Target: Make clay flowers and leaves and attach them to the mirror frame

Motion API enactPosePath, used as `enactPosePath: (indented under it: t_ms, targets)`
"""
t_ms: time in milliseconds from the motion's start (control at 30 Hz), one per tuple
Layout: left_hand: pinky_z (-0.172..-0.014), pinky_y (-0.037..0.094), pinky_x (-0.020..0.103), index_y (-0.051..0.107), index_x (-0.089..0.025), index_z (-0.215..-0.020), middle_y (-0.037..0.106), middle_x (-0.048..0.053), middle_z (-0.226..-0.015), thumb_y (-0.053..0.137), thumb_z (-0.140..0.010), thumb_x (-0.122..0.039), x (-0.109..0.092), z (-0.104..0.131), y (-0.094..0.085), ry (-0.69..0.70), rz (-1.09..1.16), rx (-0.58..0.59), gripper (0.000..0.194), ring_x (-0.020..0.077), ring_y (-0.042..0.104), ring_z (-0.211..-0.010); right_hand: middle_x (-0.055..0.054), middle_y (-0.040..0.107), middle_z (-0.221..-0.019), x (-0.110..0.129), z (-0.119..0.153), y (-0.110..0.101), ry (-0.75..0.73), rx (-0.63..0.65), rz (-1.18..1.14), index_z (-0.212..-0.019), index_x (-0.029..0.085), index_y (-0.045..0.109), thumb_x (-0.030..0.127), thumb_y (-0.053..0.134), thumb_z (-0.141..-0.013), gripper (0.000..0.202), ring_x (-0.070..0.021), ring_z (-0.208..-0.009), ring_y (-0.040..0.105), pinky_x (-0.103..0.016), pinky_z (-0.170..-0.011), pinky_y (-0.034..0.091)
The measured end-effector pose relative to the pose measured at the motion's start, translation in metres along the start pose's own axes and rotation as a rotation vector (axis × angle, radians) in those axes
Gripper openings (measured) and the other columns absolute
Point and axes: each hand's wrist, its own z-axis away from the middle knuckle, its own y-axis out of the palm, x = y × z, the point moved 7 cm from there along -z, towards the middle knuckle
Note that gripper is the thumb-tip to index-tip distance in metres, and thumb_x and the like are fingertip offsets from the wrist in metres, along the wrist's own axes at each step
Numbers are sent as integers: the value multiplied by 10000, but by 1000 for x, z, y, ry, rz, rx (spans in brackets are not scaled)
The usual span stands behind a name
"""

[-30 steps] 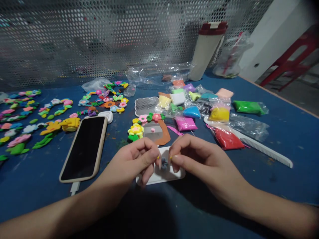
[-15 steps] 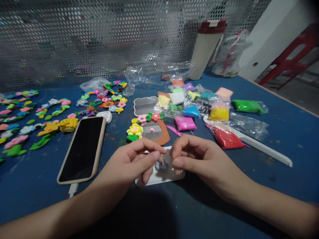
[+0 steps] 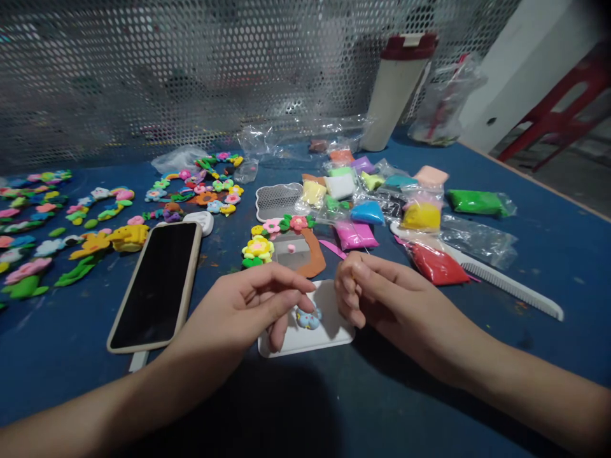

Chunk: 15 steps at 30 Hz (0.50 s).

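Observation:
A white board point(image 3: 291, 343) lies on the blue table, bearing a small light-blue clay figure point(image 3: 309, 318) with yellow and red spots. My left hand point(image 3: 267, 305) hovers over the board's left part, thumb and index finger close together near the figure; whatever may be between the tips is too small to make out. Over the right edge is my right hand point(image 3: 377, 292), its fingers curled and its thumb against the index finger; any small piece there cannot be made out. Just behind the board lies a mirror frame point(image 3: 312, 251) with clay flowers and brown clay.
A phone point(image 3: 155, 286) with a cable lies at left, beside colourful clay pieces point(image 3: 95, 245). Bagged clay point(image 3: 356, 235), a white comb point(image 3: 510, 289) and a pink tool point(image 3: 333, 249) lie at right. A tumbler point(image 3: 396, 95) stands at the back before a perforated metal panel point(image 3: 191, 76).
My right hand has moved slightly right and turned, away from my left fingertips. The light-blue figure shows more fully between the hands. My left hand has barely moved.

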Motion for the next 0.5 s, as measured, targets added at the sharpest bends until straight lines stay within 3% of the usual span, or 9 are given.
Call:
enactPosePath:
  t_ms: [167,300,433,500]
  targets:
    - [-424,240,177,568,-168,-818,359,-80,-520,436,-851,-264,6,2,-6,-24,-39,-16,167,60,308,-437,30,589,-624,0,1,-3,0,42,26,-771,158,585,246,632,-845,124,-68,-591,532,-184,-586,398]
    - [-456,266,189,546,-196,-802,415,-63,-562,369,-889,-316,3,5,-9,-22,-354,-44,231,88,366,-501,30,593,-615,-1,-1,-5,12,21,-20,-746,153,590,271,624,-851,161,-62,-584,530,-176,-584,404]
    - [-570,375,228,557,-226,-959,581,-31,-773,519,-830,-326,-6,5,-1,173,-839,-30,167,136,541,-665,26,601,-605,0,-1,-5,22,11,-21,-733,152,601,261,648,-830,153,-67,-580,539,-182,-594,412]
    - [-633,411,253,528,-241,-1101,602,-1,-940,627,-767,-347,-7,6,7,318,-1033,8,363,174,589,-783,28,600,-599,-1,-1,-6,30,2,-36,-727,152,602,257,657,-822,152,-64,-575,538,-179,-598,415]
